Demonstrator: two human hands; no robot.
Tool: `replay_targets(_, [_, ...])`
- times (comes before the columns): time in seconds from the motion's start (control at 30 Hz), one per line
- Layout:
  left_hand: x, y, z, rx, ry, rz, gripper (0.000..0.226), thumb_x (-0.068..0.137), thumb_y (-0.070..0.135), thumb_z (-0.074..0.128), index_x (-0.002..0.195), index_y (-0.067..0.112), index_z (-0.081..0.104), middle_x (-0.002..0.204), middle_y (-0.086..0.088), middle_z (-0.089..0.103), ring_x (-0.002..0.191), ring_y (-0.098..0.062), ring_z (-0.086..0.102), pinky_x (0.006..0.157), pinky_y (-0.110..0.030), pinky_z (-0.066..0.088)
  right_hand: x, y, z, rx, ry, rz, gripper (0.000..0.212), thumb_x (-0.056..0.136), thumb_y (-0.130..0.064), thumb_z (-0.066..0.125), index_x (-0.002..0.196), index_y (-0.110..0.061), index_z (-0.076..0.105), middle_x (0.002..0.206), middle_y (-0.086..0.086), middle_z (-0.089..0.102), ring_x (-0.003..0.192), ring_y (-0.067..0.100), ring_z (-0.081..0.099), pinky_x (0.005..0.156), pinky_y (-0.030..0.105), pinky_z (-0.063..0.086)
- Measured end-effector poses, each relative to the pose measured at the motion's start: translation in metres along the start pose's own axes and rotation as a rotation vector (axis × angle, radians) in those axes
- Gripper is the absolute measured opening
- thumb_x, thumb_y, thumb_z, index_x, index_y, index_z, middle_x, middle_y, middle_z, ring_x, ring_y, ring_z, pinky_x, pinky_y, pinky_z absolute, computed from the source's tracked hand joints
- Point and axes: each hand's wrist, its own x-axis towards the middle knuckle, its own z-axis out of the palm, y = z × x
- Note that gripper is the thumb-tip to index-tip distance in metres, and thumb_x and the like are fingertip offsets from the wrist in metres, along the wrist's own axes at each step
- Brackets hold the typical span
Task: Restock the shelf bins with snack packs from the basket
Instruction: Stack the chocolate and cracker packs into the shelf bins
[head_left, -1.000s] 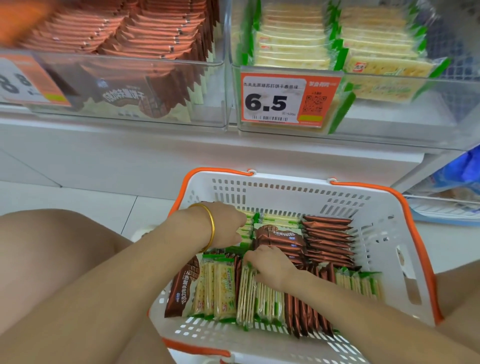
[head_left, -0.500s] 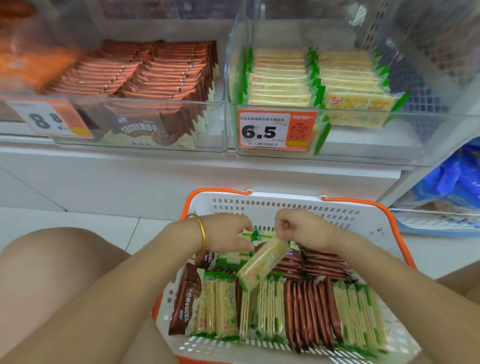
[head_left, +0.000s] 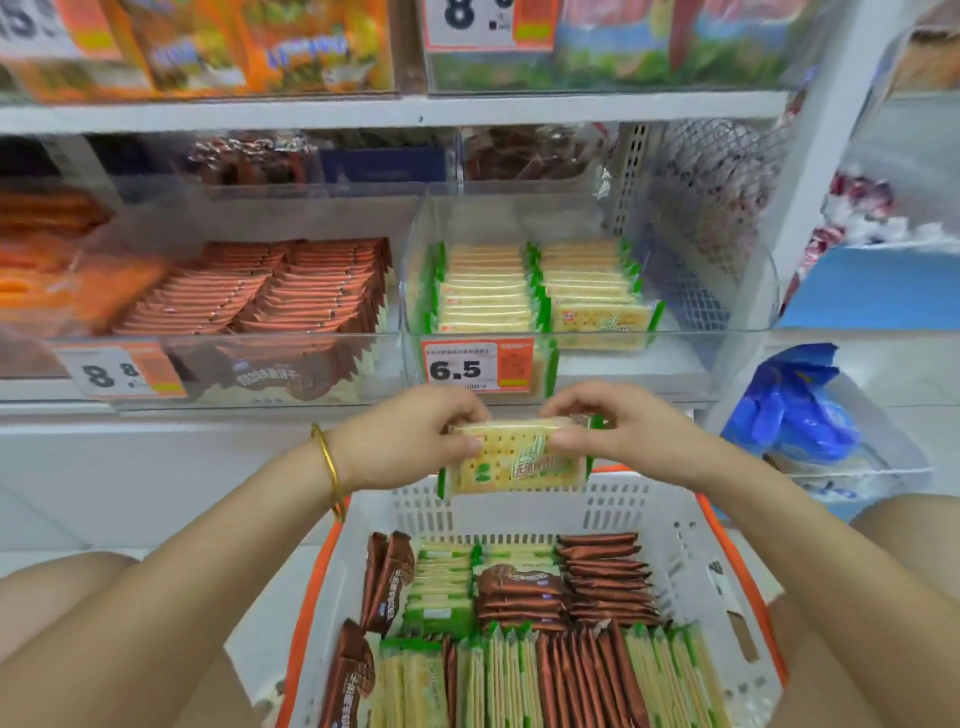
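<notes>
Both hands hold a small stack of green-edged cracker packs (head_left: 514, 460) above the basket's far wall. My left hand (head_left: 410, 434) pinches its left end and my right hand (head_left: 610, 426) pinches its right end. Below lies the white basket (head_left: 691, 561) with orange handles, filled with brown packs (head_left: 597, 577) and green cracker packs (head_left: 441, 582). Straight ahead is the clear bin (head_left: 623, 364) tagged 6.5, holding two rows of the same green packs. To its left a clear bin (head_left: 384, 358) tagged 8.8 holds brown packs.
Higher shelves carry orange and green boxed snacks (head_left: 291, 47). A blue plastic bag (head_left: 795, 410) sits in a bin at the right. My knees flank the basket on both sides. A white shelf upright (head_left: 821, 171) rises to the right of the 6.5 bin.
Both hands came up out of the basket with green cracker packs and now hold them level in front of the 6.5 bin. The view has tilted upward.
</notes>
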Motion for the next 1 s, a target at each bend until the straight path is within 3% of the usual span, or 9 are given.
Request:
replay_targets(0.13, [0.016,0.025,-0.025,0.019,0.238,0.082,0.027,0.091,0.019,0.058,0.119,0.018,0.057,0.098,0.009,0.056,0.082,-0.002,0.051,0.069,-0.005,0.037,0.016,-0.034,-0.037,-0.139,0.059,-0.085,0.026,0.070,-0.016,0.082,0.089,-0.023,0.066,0.089,-0.005,0.064,0.075,-0.001,0.055,0.069,0.014,0.044])
replay_targets(0.2, [0.027,0.030,-0.034,-0.092,0.461,0.087,0.045,0.090,0.017,0.059,0.133,0.020,0.045,0.113,0.006,0.051,0.096,-0.006,0.053,0.077,-0.009,0.042,0.026,-0.041,-0.067,-0.078,0.215,-0.089,0.023,0.070,-0.017,0.082,0.083,-0.026,0.065,0.086,-0.006,0.065,0.073,0.001,0.057,0.071,0.017,0.047])
replay_targets(0.27, [0.042,0.028,-0.038,-0.033,0.608,0.122,0.051,0.089,0.015,0.059,0.137,0.018,0.041,0.121,0.003,0.048,0.106,-0.009,0.050,0.090,-0.020,0.043,0.040,-0.036,-0.095,-0.022,0.414,-0.079,0.021,0.071,-0.018,0.081,0.082,-0.025,0.065,0.083,-0.009,0.066,0.071,0.003,0.059,0.068,0.019,0.049])
replay_targets(0.33, [0.058,0.022,-0.034,0.094,0.569,0.159,0.041,0.091,0.017,0.056,0.131,0.014,0.049,0.125,-0.003,0.051,0.116,-0.016,0.047,0.101,-0.027,0.036,0.060,-0.023,-0.112,-0.142,0.492,0.023,0.023,0.071,-0.018,0.082,0.085,-0.021,0.065,0.083,-0.005,0.066,0.072,0.009,0.059,0.068,0.025,0.050])
replay_targets(0.4, [0.073,0.016,-0.023,0.204,0.473,0.169,0.033,0.092,0.030,0.048,0.118,0.013,0.058,0.120,-0.005,0.057,0.115,-0.024,0.050,0.102,-0.037,0.037,0.081,-0.004,-0.119,-0.368,0.412,0.158,0.029,0.069,-0.021,0.084,0.093,-0.016,0.067,0.093,0.000,0.066,0.080,0.015,0.059,0.074,0.029,0.049])
replay_targets(0.5, [0.087,0.009,-0.002,0.353,0.400,0.139,0.047,0.090,0.048,0.029,0.104,0.020,0.064,0.108,0.002,0.063,0.103,-0.024,0.057,0.088,-0.043,0.045,0.103,0.023,-0.118,-0.599,0.286,0.257,0.040,0.069,-0.029,0.084,0.101,-0.016,0.064,0.101,0.000,0.059,0.092,0.018,0.053,0.080,0.029,0.044])
replay_targets(0.63, [0.089,0.003,0.010,0.552,0.474,0.145,0.038,0.091,0.043,0.033,0.091,0.021,0.065,0.089,0.006,0.067,0.084,-0.022,0.061,0.071,-0.035,0.044,0.116,0.028,-0.106,-0.809,0.211,0.314,0.037,0.073,-0.033,0.080,0.086,-0.017,0.049,0.093,0.000,0.055,0.088,0.022,0.051,0.072,0.033,0.043])
replay_targets(0.87, [0.090,0.003,0.011,0.577,0.471,0.170,0.038,0.092,0.041,0.034,0.089,0.019,0.064,0.083,0.003,0.065,0.079,-0.023,0.060,0.067,-0.035,0.043,0.126,0.021,-0.097,-1.030,0.077,0.259,0.045,0.072,-0.037,0.080,0.089,-0.018,0.043,0.096,0.001,0.046,0.089,0.023,0.044,0.074,0.038,0.046])
replay_targets(1.0, [0.088,0.002,0.011,0.570,0.467,0.177,0.040,0.092,0.041,0.034,0.100,0.018,0.066,0.094,0.002,0.066,0.087,-0.023,0.061,0.073,-0.037,0.045,0.121,0.026,-0.099,-1.036,0.112,0.264,0.052,0.070,-0.044,0.080,0.091,-0.019,0.040,0.098,-0.001,0.042,0.091,0.021,0.039,0.078,0.038,0.045])
